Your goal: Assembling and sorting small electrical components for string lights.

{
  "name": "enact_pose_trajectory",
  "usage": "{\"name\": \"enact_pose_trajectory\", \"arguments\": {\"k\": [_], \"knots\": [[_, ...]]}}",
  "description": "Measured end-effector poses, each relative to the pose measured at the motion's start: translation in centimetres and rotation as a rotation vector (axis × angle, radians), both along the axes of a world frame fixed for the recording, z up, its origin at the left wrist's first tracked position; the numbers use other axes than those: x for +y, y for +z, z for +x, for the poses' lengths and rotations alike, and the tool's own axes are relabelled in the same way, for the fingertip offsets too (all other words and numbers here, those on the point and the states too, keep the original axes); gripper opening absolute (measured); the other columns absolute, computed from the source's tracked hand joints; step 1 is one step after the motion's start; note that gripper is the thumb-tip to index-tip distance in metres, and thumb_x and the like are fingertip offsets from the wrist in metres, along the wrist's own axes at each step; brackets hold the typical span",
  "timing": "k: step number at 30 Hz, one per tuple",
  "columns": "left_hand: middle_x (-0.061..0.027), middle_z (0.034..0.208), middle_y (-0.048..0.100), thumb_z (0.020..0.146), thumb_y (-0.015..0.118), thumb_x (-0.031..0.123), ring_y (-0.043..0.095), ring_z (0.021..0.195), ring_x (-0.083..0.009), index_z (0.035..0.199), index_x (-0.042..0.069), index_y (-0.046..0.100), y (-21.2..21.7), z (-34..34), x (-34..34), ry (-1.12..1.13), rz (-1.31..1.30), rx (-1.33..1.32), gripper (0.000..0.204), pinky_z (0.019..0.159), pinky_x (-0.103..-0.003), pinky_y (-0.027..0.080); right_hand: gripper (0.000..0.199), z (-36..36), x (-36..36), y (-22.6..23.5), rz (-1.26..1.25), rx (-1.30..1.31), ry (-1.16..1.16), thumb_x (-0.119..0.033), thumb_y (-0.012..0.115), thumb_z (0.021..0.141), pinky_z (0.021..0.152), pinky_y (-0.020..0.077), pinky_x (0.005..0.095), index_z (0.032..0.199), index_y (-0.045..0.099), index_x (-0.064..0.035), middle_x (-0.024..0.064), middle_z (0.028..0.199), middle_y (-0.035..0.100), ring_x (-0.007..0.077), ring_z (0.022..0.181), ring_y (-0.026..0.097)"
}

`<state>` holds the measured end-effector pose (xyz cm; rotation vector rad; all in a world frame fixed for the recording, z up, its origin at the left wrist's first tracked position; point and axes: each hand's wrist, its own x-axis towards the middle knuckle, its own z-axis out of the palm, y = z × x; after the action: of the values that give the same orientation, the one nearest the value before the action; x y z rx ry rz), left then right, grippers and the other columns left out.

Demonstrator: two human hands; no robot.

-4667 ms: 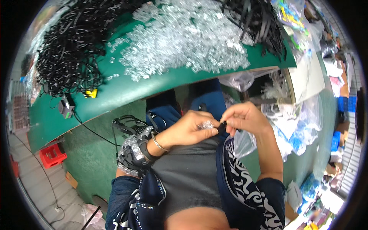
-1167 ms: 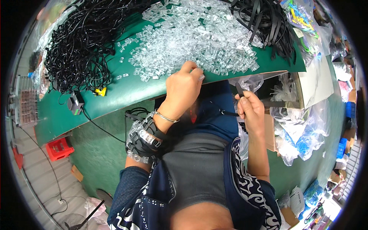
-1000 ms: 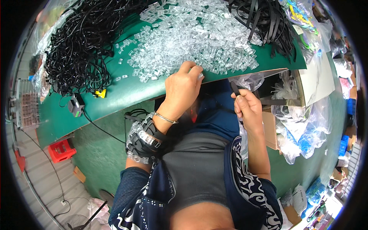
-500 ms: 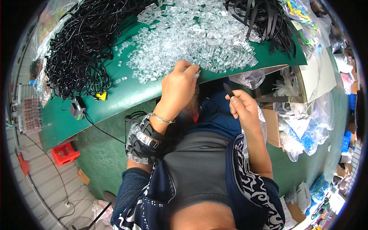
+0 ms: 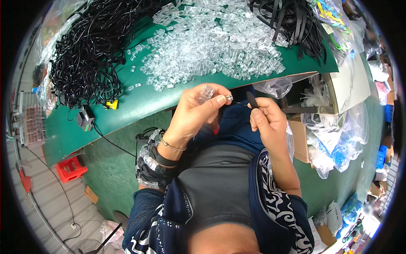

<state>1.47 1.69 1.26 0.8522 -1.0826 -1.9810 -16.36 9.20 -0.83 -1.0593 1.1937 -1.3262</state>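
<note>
carefully now: my left hand [image 5: 192, 114] pinches clear clip [image 5: 206, 92] plus small metal tip [image 5: 229, 98], just off green table [image 5: 139, 103] edge. my right hand [image 5: 266, 120] fingers closed on black strap [image 5: 251, 99]. keep ends aligned, hands close, grip steady.

bright even daylight, soft shadows, glare on clear plastic, strong fisheye bending, dark blurred rim

Single head-worn fisheye view, looking steeply down from close above; green surface [image 5: 139, 101] bending across upper frame, own torso filling lower centre, hands mid-frame.
</note>
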Motion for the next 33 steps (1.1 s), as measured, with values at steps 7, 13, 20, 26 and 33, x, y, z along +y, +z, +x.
{"name": "enact_pose_trajectory", "arguments": {"k": [7, 13, 20, 26, 33], "knots": [[-0.0046, 0.078, 0.059, 0.083, 0.059, 0.006, 0.042, 0.050, -0.0037, 0.094, -0.003, 0.059, -0.4, -0.8, 1.9, -0.013, 0.094, 0.109, 0.014, 0.042, -0.016, 0.033, 0.013, 1.8, -0.1, 0.0, -0.093, 0.075, -0.062, -0.006, 0.059, 0.083, 0.050, 0.0347, 0.0172, 0.093, 0.054, 0.0018, -0.0007, 0.067, 0.055, 0.0024, 0.056, 0.045], [-0.0021, 0.075, 0.054, 0.087, 0.056, 0.015, 0.039, 0.047, -0.0042, 0.096, 0.001, 0.059, -0.8, -0.4, 2.2, 0.052, 0.310, 0.352, 0.016, 0.042, -0.018, 0.031, 0.009, 1.9, 0.3, 0.6, -0.185, 0.328, -0.123, -0.005, 0.061, 0.080, 0.051, 0.0385, 0.0192, 0.084, 0.056, 0.0017, 0.0032, 0.063, 0.055, 0.0049, 0.055, 0.048], [-0.0004, 0.073, 0.052, 0.087, 0.057, 0.013, 0.038, 0.048, -0.0041, 0.096, 0.002, 0.058, -1.2, -0.5, 2.7, 0.078, 0.319, 0.344, 0.015, 0.043, -0.018, 0.030, 0.007, 2.3, 0.0, 1.3, -0.250, 0.492, -0.116, -0.004, 0.060, 0.080, 0.047, 0.0373, 0.0204, 0.081, 0.055, 0.0013, 0.0038, 0.060, 0.055, 0.0056, 0.051, 0.048], [0.0002, 0.063, 0.052, 0.086, 0.057, 0.014, 0.042, 0.048, -0.0055, 0.090, -0.001, 0.060, -1.4, -0.7, 3.2, 0.058, 0.068, 0.032, 0.016, 0.045, -0.020, 0.034, 0.006, 2.3, 0.2, 1.7, -0.165, 0.370, -0.052, -0.003, 0.059, 0.080, 0.047, 0.0372, 0.0208, 0.081, 0.055, 0.0009, 0.0040, 0.059, 0.055, 0.0060, 0.051, 0.048], [-0.0024, 0.074, 0.057, 0.081, 0.063, 0.009, 0.048, 0.063, -0.0057, 0.077, -0.003, 0.062, -1.1, 0.2, 2.4, -0.023, -0.227, -0.116, 0.013, 0.053, -0.020, 0.037, 0.017, 1.9, -0.2, 1.0, -0.285, 0.492, 0.002, -0.007, 0.068, 0.074, 0.050, 0.0411, 0.0234, 0.085, 0.056, -0.0010, 0.0054, 0.065, 0.057, 0.0115, 0.051, 0.051]]}}
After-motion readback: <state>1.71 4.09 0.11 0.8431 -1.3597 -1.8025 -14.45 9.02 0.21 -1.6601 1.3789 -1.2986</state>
